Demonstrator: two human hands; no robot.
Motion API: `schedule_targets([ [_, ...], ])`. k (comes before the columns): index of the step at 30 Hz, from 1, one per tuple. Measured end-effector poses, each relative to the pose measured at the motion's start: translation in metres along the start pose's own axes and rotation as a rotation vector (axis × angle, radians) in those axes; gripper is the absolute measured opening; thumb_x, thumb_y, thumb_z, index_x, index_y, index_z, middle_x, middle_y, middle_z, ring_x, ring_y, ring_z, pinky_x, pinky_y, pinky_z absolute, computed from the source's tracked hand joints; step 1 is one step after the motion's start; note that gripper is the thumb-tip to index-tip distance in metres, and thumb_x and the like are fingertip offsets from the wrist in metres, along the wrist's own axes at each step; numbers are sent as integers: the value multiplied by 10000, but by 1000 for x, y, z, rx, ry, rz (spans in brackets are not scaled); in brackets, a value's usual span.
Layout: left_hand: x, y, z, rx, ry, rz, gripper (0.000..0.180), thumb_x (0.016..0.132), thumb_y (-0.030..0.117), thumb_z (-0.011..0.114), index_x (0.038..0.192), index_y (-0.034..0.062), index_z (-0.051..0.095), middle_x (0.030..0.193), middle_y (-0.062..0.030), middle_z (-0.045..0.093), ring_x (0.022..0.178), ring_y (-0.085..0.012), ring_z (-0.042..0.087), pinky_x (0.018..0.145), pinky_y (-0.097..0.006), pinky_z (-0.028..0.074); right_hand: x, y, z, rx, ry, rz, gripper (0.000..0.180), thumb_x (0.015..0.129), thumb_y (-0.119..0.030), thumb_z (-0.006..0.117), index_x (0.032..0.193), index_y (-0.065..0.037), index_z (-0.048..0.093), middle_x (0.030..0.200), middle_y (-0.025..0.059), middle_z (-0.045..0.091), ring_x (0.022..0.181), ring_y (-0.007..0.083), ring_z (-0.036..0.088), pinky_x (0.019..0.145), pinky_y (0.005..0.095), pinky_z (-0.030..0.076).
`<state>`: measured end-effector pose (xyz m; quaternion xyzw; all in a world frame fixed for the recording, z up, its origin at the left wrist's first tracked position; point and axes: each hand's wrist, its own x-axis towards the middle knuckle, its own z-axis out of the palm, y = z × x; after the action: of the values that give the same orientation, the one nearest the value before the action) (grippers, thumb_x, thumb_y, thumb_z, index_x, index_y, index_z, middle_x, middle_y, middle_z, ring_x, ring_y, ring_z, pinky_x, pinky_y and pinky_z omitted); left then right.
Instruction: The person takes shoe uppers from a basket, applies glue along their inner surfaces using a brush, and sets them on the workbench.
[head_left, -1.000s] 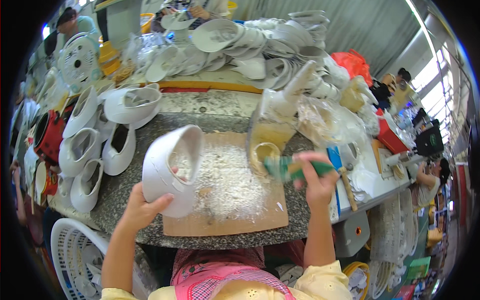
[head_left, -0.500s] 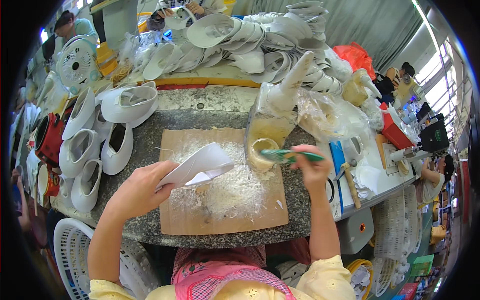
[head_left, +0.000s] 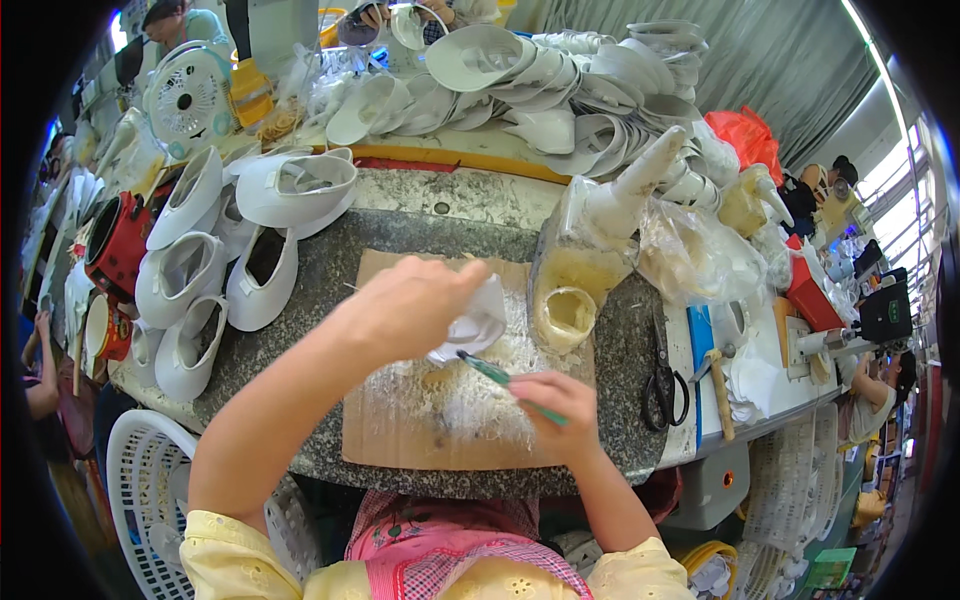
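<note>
The left fingers hold a piece, the right fingers a brush (the brushing seems unfinished), with formed shoes at ten o'clock.

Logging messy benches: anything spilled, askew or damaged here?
Yes: the cardboard is caked with whitish, crumbly residue, and the container at its right edge is stained, with a crusted mouth. Both look dirty against the clean-looking white pieces at left; probably build-up, not fresh. The piece in the left hand is partly hidden; can't judge damage.

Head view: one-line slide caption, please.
Over powder-flecked cardboard, the left hand holds a white shoe upper while the right hand holds a green-handled brush at its edge.
</note>
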<state>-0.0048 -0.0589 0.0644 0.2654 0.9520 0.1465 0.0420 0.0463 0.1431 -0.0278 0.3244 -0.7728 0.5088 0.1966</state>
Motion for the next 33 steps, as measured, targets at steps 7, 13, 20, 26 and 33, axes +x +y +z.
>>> schedule_targets([
  [7,-3,9,14,66,-26,105,305,634,38,545,903,40,401,666,-152,549,620,-323,555,533,-393,434,1,17,30,-374,-93,-124,258,570,-33,586,820,-95,601,723,66,570,581,209,548,495,287,434],
  [13,-22,0,16,40,124,53,270,670,31,495,925,36,405,686,-120,539,658,-292,548,553,-358,436,-7,8,25,673,104,597,149,779,-115,538,866,6,548,726,76,580,611,133,553,498,222,440],
  [20,-47,14,26,320,544,301,166,620,78,582,771,44,522,772,-78,571,696,-196,545,579,-276,448,-36,28,3,1227,410,677,138,782,-110,516,861,1,494,681,115,568,494,159,529,396,238,407],
  [26,-54,19,14,593,845,268,124,617,105,560,714,31,583,801,-121,580,703,-216,538,558,-272,415,-52,46,-10,1381,336,561,150,825,-159,439,893,-26,443,670,118,519,394,122,446,365,219,380],
  [33,-66,22,87,896,351,643,208,584,170,492,661,-10,560,791,-112,554,823,-236,495,669,-310,384,19,-15,28,242,89,409,138,778,-54,507,906,-3,506,781,131,584,585,175,569,526,227,460],
])
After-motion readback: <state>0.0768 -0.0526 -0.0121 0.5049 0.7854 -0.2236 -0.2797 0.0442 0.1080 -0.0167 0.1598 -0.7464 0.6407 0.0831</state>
